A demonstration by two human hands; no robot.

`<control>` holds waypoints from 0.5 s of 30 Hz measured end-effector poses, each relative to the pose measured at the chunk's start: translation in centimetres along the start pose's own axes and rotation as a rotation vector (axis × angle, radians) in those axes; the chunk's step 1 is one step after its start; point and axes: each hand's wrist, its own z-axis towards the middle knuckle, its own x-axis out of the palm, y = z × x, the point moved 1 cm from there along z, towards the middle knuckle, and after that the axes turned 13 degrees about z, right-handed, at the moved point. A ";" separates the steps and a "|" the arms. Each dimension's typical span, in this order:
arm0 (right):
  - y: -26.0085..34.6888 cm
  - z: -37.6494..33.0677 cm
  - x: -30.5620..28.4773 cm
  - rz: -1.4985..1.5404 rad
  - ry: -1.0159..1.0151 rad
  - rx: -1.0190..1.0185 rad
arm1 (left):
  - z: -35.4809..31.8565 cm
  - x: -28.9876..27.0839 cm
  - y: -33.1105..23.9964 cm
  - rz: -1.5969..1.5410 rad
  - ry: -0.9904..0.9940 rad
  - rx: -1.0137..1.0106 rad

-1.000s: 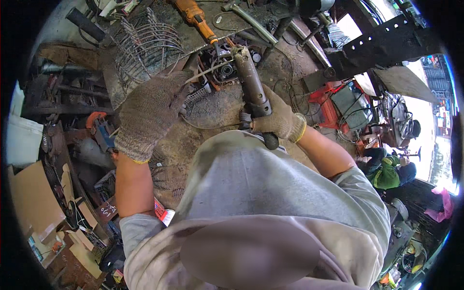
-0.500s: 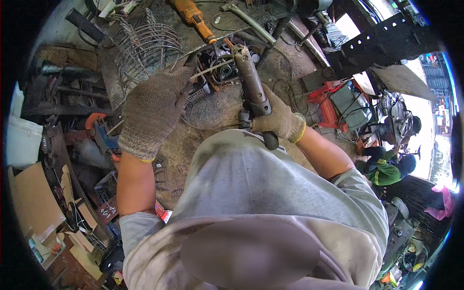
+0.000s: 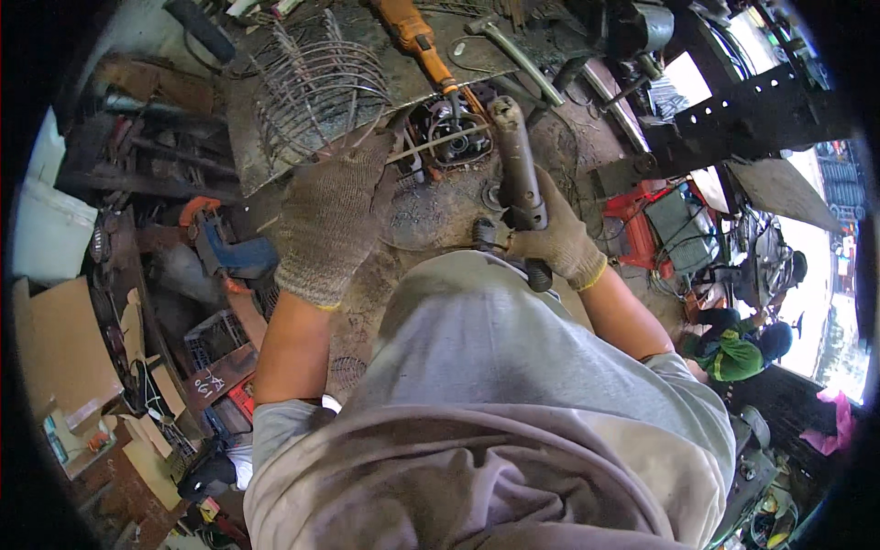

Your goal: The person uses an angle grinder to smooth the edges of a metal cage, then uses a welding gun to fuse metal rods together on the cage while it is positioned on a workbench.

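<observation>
Spreading across the top of your view is the cluttered, grimy metal workbench [image 3: 550, 156], and your grey-shirted torso fills the lower half. On the bench's left part sits a domed cage of rusty bent wire [image 3: 316, 87], with an orange-bodied power tool [image 3: 414, 32] lying just beside it toward the far edge. Below the bench on your left stand pale cardboard boxes [image 3: 55, 344], and a blue-and-orange drill [image 3: 225, 252] lies among dark scrap.

Your left hand [image 3: 328, 225], in a grey knitted glove, is held flat with fingers extended, hovering by the lower edge of the wire cage and holding nothing; whether it touches the bench you cannot tell. Your right hand [image 3: 555, 240], in a matching glove with a yellow cuff, is wrapped tight around the dark cylindrical grinder-like tool [image 3: 518, 165]. That tool stands near the bench's middle, its far end pointing at the round dark motor part [image 3: 449, 137] lying just beyond it.
</observation>
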 end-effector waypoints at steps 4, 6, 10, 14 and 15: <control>-0.4 0.1 -0.2 0.038 -0.048 0.017 | -0.5 0.7 0.2 -0.047 -0.026 -0.042; -0.4 0.5 -0.1 0.005 -0.044 0.023 | -1.4 0.9 0.3 -0.018 0.061 -0.075; -1.3 0.4 0.1 -0.067 -0.049 0.005 | -1.2 1.0 1.5 -0.042 0.112 -0.070; -1.5 -0.4 1.1 0.084 -0.176 -0.086 | -1.4 0.9 1.8 -0.069 0.018 -0.052; -2.5 -0.9 1.1 0.109 -0.239 -0.035 | -1.9 1.2 1.8 -0.045 0.024 -0.063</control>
